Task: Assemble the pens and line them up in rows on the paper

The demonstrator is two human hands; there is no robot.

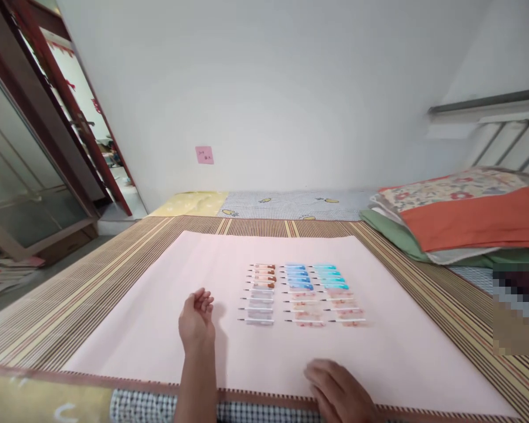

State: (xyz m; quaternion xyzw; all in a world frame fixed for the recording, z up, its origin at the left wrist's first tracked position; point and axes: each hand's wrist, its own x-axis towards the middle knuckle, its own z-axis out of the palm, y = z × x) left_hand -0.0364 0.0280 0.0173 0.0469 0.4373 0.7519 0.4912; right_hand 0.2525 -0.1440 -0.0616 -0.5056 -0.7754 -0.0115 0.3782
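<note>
Pens (298, 281) are lying in three colour-sorted columns on a pink sheet (136, 329). At their eight o'clock the left hand (197, 320) is resting, fingers loosely curled, empty. At five o'clock the right hand (337, 390) is lying flat, open, perhaps steadying the sheet.

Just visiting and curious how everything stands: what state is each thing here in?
left hand: empty, fingers loosely curled, over the pink sheet.
right hand: empty, flat, palm down at that sheet's near edge.
pens: lying flat in three columns, untouched.
pink sheet: spread flat on the striped mat.
blankets: folded, stacked.
door: open.
sticky note: stuck to the wall.
</note>
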